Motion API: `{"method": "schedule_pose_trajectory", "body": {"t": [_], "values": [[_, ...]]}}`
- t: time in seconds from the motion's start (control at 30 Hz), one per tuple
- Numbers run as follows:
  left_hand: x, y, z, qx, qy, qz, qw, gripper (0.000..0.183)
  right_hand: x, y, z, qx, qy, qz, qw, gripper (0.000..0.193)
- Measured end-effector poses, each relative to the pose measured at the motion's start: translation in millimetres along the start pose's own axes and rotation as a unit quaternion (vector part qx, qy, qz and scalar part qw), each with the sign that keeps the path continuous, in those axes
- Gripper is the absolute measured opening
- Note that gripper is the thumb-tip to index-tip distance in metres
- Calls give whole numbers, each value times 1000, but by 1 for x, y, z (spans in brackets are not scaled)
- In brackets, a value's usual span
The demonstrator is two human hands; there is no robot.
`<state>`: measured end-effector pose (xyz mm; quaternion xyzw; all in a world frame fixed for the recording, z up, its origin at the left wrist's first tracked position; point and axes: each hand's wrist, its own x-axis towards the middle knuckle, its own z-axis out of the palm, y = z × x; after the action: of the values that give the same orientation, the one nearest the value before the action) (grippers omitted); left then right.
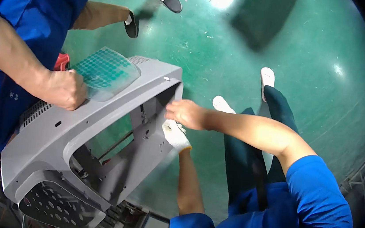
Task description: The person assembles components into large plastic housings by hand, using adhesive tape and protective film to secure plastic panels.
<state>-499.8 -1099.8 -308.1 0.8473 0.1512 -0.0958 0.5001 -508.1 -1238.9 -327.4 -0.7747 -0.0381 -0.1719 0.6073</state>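
A large grey housing (102, 119) with a big rectangular opening lies tilted to my left. At its near right corner, my right hand (187, 114) is bare, with fingers curled in a pinch beside the rim. Whatever it pinches is too small or hidden to make out. Just below, my left hand (175, 134) wears a white knitted glove with a yellow cuff. It is against the housing's side, its fingers bent and partly covered by the right hand. The two hands nearly touch.
Opposite, a co-worker's fist (67, 89) rests on the housing beside a clear sheet of teal round dots (104, 70). A red tool handle (62, 62) shows behind that fist. A perforated grey panel (57, 205) forms the housing's lower end. Green floor (214, 68) surrounds us.
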Motion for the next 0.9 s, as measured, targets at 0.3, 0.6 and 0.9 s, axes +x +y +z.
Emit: {"method": "schedule_pose_trajectory", "body": {"t": [0.3, 0.6, 0.9], "values": [[-11, 87, -63, -87, -194, -125, 969, 10, 26, -76, -19, 84, -110, 110, 984, 11], [3, 152, -83, -122, -56, -15, 991, 14, 65, -152, -29, 181, 43, 140, 972, 9], [51, 107, -101, -380, -168, 29, 909, 25, 102, -174, 21, 147, 203, 23, 968, 10]]}}
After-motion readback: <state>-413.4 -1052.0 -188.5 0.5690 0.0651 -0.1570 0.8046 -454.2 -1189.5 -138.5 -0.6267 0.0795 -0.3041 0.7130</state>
